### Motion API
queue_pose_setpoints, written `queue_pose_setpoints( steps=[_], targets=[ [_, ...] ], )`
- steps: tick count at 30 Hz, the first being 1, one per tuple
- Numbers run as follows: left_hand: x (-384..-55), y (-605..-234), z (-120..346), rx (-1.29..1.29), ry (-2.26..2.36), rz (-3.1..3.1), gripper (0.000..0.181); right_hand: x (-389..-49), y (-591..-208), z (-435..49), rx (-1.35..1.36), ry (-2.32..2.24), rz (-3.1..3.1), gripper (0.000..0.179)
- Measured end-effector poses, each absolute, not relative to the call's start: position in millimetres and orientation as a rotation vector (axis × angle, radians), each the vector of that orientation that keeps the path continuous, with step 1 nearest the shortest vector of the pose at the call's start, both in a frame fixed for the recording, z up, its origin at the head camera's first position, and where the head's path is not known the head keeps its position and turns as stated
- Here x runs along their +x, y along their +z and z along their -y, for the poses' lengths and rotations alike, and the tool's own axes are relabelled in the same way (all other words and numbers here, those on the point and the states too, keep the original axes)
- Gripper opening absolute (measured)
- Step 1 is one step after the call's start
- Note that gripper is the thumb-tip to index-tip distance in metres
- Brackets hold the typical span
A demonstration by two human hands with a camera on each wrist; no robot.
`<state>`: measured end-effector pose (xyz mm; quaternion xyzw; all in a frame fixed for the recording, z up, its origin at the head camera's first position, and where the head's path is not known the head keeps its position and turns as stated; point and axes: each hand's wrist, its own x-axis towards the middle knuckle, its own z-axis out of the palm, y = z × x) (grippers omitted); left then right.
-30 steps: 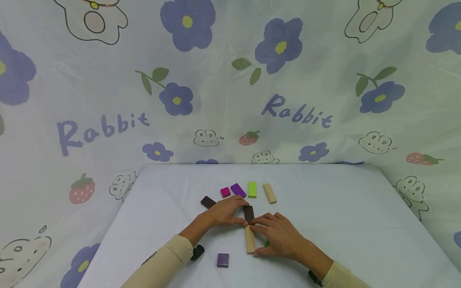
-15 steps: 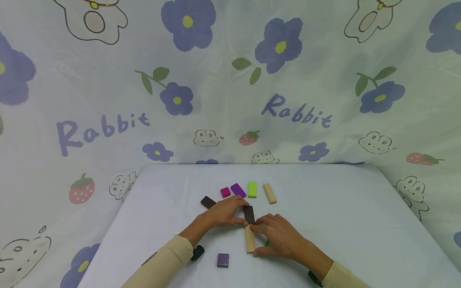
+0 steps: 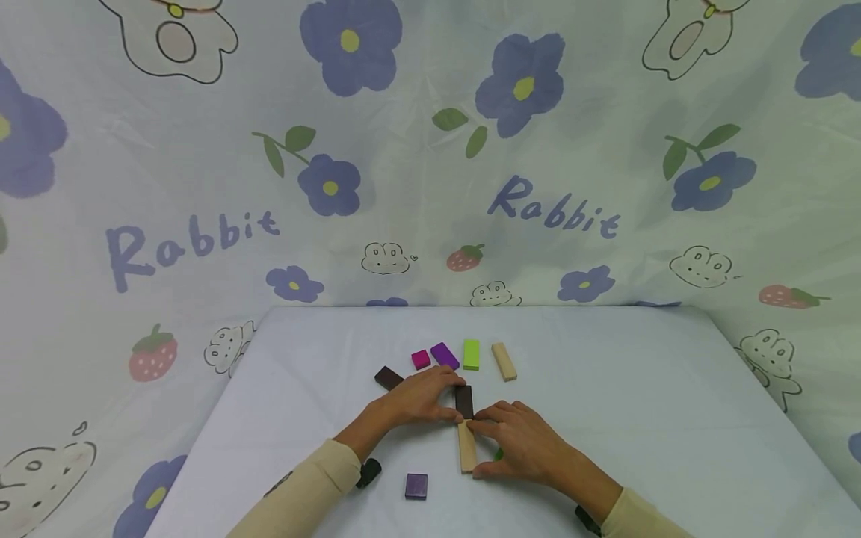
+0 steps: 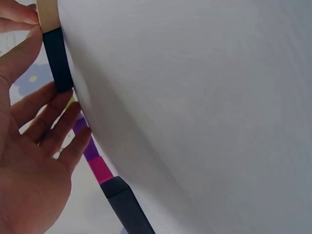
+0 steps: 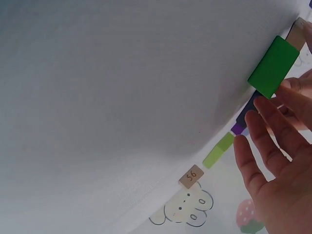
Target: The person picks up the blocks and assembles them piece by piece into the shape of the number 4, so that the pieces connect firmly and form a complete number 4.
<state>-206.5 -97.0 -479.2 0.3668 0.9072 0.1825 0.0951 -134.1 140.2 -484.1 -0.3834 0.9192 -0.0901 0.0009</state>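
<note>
Two wooden blocks lie end to end in the head view: a dark brown block (image 3: 464,403) and, nearer the person, a plain wooden block (image 3: 467,448). My left hand (image 3: 422,397) holds the dark block between thumb and index finger, one at each end, as the left wrist view also shows on the dark block (image 4: 57,61). The right hand (image 3: 528,447) grips the plain block the same way, index finger by the joint and thumb at the near end. Mostly hidden under that hand is a green block (image 5: 274,67), which shows large in the right wrist view.
Beyond the hands lie a pink block (image 3: 421,359), a purple block (image 3: 445,356), a lime block (image 3: 471,355) and another plain block (image 3: 504,362). Another dark block (image 3: 388,378) is partly behind the left hand. A dark purple square block (image 3: 416,486) sits near the front of the white table (image 3: 639,388).
The dark block between the left fingers has shifted slightly left, more in line with the plain block. Right-hand fingertips have drawn back a little from the dark block's side.
</note>
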Motion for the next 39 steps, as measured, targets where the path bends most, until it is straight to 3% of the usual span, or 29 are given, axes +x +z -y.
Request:
queue_pose_setpoints(
  steps=[39],
  targets=[
    [-194,-475,97,1.041,0.484,-2.685,0.059,-130,-482,-135,-1.198,-0.293,-2.892,0.077]
  ],
)
